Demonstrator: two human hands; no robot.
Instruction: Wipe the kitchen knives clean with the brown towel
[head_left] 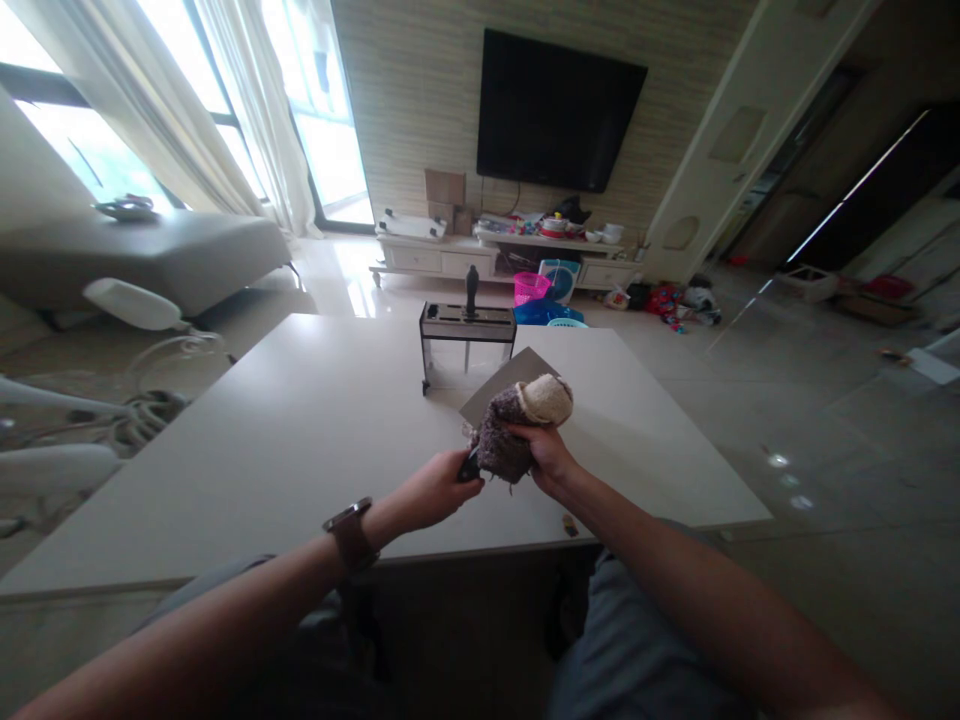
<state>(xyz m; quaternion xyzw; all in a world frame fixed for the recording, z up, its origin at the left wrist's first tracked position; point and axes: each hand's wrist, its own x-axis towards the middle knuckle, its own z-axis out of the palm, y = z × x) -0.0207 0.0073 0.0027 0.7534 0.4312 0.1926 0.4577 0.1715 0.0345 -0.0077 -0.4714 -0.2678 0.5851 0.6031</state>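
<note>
My left hand (439, 490) is closed around the dark handle of a cleaver (491, 388), whose broad grey blade points away from me over the white table (300, 430). My right hand (553, 460) grips a bunched brown and cream towel (504, 442). The towel lies against the blade and hides its lower part. Beyond the blade stands a knife block (469, 325) with clear sides and a dark top. A single black-handled tool (472, 290) is upright in it, its thin shaft visible through the side.
Close to the table's front edge lies a small yellowish and dark item (570, 525). White chairs (60, 465) stand at the left. Past the table are a pink basket (531, 288), a low white cabinet (420, 262) and a wall television (559, 110).
</note>
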